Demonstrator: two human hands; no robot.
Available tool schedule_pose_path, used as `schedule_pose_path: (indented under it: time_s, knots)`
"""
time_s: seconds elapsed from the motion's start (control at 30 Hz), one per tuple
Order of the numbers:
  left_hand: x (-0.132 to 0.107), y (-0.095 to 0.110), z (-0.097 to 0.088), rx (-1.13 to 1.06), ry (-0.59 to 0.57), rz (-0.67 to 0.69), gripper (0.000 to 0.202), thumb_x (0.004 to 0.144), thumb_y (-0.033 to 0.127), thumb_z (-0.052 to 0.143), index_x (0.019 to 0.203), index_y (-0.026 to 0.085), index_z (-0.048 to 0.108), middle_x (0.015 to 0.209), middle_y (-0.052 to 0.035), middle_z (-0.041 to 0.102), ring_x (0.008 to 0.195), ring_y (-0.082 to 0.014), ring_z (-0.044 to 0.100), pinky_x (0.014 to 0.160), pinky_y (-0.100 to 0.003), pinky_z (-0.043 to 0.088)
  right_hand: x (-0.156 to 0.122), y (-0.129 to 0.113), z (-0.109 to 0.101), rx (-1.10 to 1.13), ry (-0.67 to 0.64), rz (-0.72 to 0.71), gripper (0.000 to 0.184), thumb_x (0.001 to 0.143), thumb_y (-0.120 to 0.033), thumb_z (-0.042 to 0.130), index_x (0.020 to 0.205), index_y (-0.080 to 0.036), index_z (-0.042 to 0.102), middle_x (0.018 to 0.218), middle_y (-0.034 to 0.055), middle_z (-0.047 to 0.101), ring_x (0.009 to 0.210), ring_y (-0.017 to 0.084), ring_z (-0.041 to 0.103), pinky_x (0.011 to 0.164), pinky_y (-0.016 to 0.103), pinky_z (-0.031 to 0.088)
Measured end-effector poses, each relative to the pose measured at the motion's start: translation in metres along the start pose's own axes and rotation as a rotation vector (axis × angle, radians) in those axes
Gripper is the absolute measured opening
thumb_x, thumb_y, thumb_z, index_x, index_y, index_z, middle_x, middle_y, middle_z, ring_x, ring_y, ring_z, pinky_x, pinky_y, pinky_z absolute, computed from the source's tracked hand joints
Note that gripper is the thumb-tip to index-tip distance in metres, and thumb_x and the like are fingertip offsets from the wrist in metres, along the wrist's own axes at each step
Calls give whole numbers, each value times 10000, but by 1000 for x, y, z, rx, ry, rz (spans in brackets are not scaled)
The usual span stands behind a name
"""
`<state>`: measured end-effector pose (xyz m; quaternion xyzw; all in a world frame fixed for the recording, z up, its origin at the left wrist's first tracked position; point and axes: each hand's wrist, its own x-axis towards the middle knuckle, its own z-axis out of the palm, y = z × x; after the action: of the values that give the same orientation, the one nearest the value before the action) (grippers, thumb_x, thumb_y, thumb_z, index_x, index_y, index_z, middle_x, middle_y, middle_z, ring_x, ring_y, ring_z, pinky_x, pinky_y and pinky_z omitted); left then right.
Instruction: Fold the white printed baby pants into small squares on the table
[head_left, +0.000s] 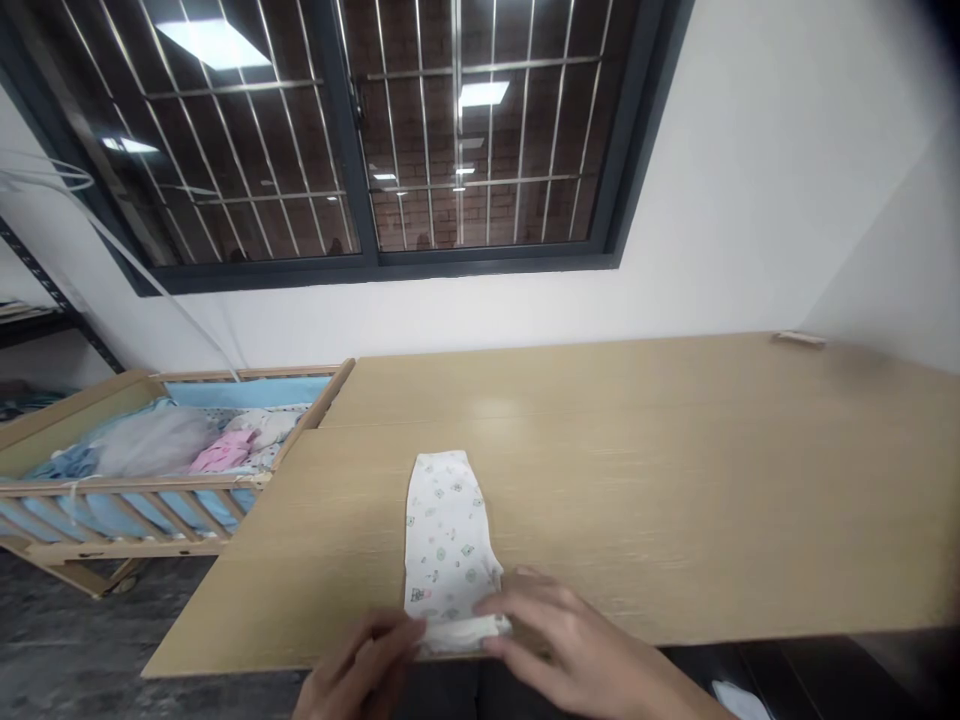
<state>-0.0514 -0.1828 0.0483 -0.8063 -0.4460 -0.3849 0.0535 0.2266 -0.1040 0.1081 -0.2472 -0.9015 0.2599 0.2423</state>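
Observation:
A small white baby garment [448, 535] with a tiny printed pattern lies folded into a narrow strip near the front edge of a light wooden table [675, 470]. My left hand [365, 665] pinches the garment's near left corner at the table edge. My right hand [570, 650] grips the near right corner, fingers curled over the folded hem. Both hands sit at the strip's near end; the far end lies flat and rounded.
A wooden crib [150, 470] with blue lining, pink and white clothes stands left of the table. A small wooden piece [799, 338] lies at the far right corner. A barred window [375, 130] and white wall are behind. A dark shelf [30, 320] is at far left.

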Motion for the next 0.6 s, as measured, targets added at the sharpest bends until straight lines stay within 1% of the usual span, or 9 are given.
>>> schedule_pose_path:
  time_s: [0.1,0.17,0.23,0.3,0.37,0.43,0.5,0.57,0.6]
  knots:
    - [40,-18,-9,15,37,-67,253,1021,254,491,1178,240,688,1047,-51,758,968,-158,736,869,-223,587,28,10,-12,60,97,29,265,1022,-371,517,1196,-256,679,1064,61,747,962,205,699,852,324,548]
    - [72,-36,-6,10,56,-118,268,1029,287,461,1115,225,708,1038,-57,760,972,-179,724,889,-284,585,53,26,-15,93,197,36,274,1023,-387,512,1178,-236,681,1093,69,734,988,207,685,878,330,533]
    - [104,-56,3,3,11,-210,273,1022,304,462,1088,213,711,1073,-60,755,997,-189,705,920,-314,562,80,48,-13,108,286,56,276,1019,-385,513,1150,-215,688,1116,82,713,1031,213,661,917,339,514]
    - [131,-77,19,44,-96,-333,302,1024,279,425,1094,191,705,1123,-72,744,1051,-199,678,958,-323,522,108,75,-8,75,342,98,265,1006,-354,522,1099,-193,711,1077,93,697,1007,217,645,901,342,510]
    - [152,-95,38,98,-199,-404,326,1025,234,389,1081,161,702,1117,-94,738,1055,-205,664,948,-310,491,132,103,0,12,369,175,244,987,-279,522,1057,-174,731,1042,98,687,989,218,635,888,337,503]
    - [165,-107,57,137,-259,-435,326,1020,194,383,1047,135,702,1072,-118,736,1016,-209,662,899,-294,476,150,127,10,-72,329,260,244,966,-195,503,999,-161,742,977,81,690,993,219,626,888,322,490]
    - [171,-113,72,175,-295,-460,306,1012,159,393,1024,119,696,1034,-136,729,982,-210,660,853,-283,463,161,145,19,-151,260,333,256,945,-145,490,896,-155,741,892,61,688,988,224,623,891,312,480]
    - [170,-110,80,228,-317,-485,271,996,129,418,1043,100,683,1053,-162,714,1008,-225,647,860,-294,452,164,154,27,-198,218,377,258,936,-133,489,848,-149,730,877,67,689,990,232,625,904,316,477]
    - [166,-104,82,255,-320,-493,251,985,126,444,1081,86,672,1092,-180,701,1042,-241,636,884,-312,449,163,156,29,-209,219,391,247,938,-139,490,881,-140,730,921,86,694,1008,240,624,919,327,476]
